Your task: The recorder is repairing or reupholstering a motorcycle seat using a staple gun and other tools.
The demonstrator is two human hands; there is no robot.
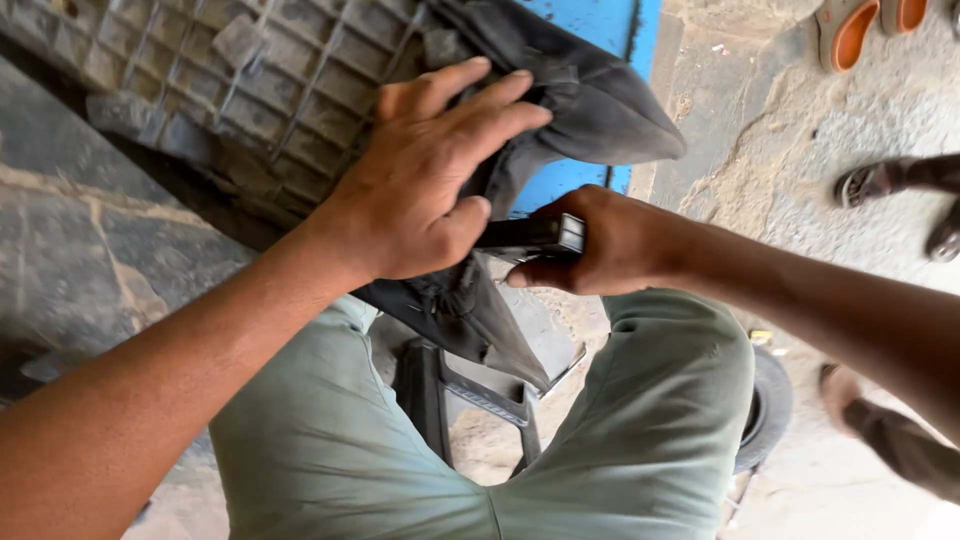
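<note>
Knees up close; left hand flat on black cover, right hand clamped round a stapler just beside it.

A dusty black ribbed plastic seat base is held tilted over the knees, underside up, its loose black vinyl cover folded over the edge. A black metal stapler is pressed against the cover.
</note>
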